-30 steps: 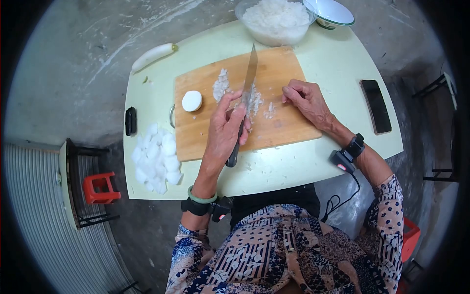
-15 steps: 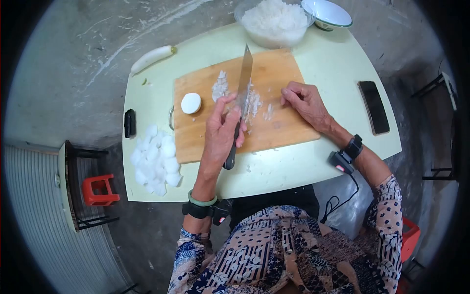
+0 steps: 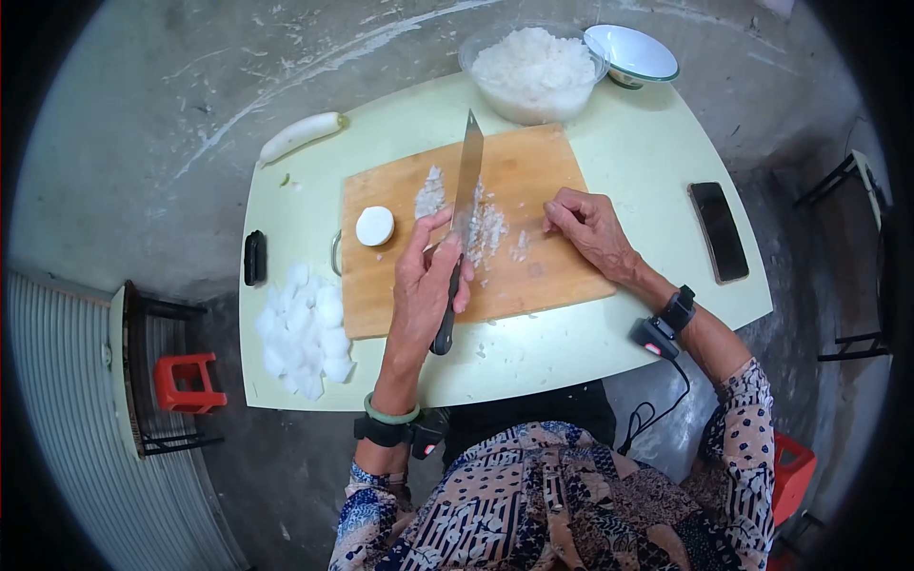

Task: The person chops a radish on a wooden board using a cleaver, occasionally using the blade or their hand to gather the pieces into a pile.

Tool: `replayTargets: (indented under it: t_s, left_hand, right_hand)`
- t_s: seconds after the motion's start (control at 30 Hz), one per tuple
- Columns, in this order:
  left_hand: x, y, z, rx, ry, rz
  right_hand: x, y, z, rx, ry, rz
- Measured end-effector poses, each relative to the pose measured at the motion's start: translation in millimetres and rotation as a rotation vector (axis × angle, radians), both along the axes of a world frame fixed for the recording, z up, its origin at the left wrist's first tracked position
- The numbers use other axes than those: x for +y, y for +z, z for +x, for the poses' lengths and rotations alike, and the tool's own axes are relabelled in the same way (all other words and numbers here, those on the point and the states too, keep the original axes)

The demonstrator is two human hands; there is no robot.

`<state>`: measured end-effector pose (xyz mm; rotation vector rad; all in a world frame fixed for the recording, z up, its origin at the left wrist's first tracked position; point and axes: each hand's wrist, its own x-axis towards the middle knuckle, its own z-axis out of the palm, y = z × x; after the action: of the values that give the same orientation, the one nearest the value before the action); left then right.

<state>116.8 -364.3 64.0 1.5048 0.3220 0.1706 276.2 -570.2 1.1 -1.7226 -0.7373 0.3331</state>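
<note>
My left hand (image 3: 426, 271) grips a kitchen knife (image 3: 468, 176) by its black handle, the fingers lying along the base of the blade. The blade points away from me above the wooden cutting board (image 3: 533, 276). Finely chopped white bits (image 3: 489, 228) lie right of the blade, and a small pile of white shreds (image 3: 430, 190) lies left of it. A cut round piece of white radish (image 3: 374, 226) stands on the board's left side. My right hand (image 3: 592, 228), its fingers curled closed, rests at the board's right edge; nothing shows in it.
White slices (image 3: 303, 328) are heaped left of the board. A whole white radish (image 3: 300, 138) lies at the back left. A clear bowl of white shreds (image 3: 536, 71) and an enamel bowl (image 3: 633, 52) stand behind. A phone (image 3: 719, 231) lies right, a black object (image 3: 254, 257) left.
The whole scene sits slightly lower in view as the camera has tilted. Both hands keep nearly the same pose over the board, with the knife still in my left hand.
</note>
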Motion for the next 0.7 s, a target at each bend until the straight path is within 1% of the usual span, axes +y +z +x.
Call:
replayTargets:
  t_s: [0.03, 0.1, 0.13, 0.2, 0.27, 0.33, 0.4, 0.5, 0.6, 0.7]
  left_hand:
    - [1.1, -4.3, 1.7, -0.002, 0.001, -0.003]
    - [3.0, -13.9, 4.4, 0.0, 0.027, -0.034]
    - [3.1, -12.9, 2.4, 0.001, 0.031, -0.034]
    - [3.6, -5.5, 0.9, 0.028, -0.007, 0.08]
    - [0.1, -3.9, 1.5, 0.025, -0.038, 0.057]
    - [-2.0, -7.1, -0.7, 0.029, -0.064, 0.029]
    - [0.4, -9.0, 1.6, 0.03, -0.076, 0.123]
    - [-2.9, 0.5, -4.7, 0.033, -0.084, 0.062]
    - [-1.6, -13.6, -4.0, 0.011, -0.056, 0.087]
    - [5.1, -4.1, -10.0, 0.001, -0.032, 0.091]
  right_hand:
    - [0.3, -0.7, -0.1, -0.033, -0.005, 0.012]
    - [0.5, -0.4, -0.9, -0.017, 0.003, 0.025]
    - [1.0, -0.5, -1.2, 0.0, 0.004, 0.046]
    - [1.2, -2.2, 0.0, -0.003, 0.002, 0.042]
    - [0.8, -2.2, 0.7, -0.004, -0.003, 0.033]
    - [0.9, 2.8, -3.4, 0.059, 0.007, 0.024]
    - [1.4, 1.3, -2.7, 0.059, 0.015, 0.034]
    - [1.7, 1.5, -1.9, 0.034, 0.019, 0.045]
    - [-0.1, 0.2, -1.9, 0.0, 0.011, 0.032]
    - [1.0, 1.1, -1.3, -0.013, -0.003, 0.031]
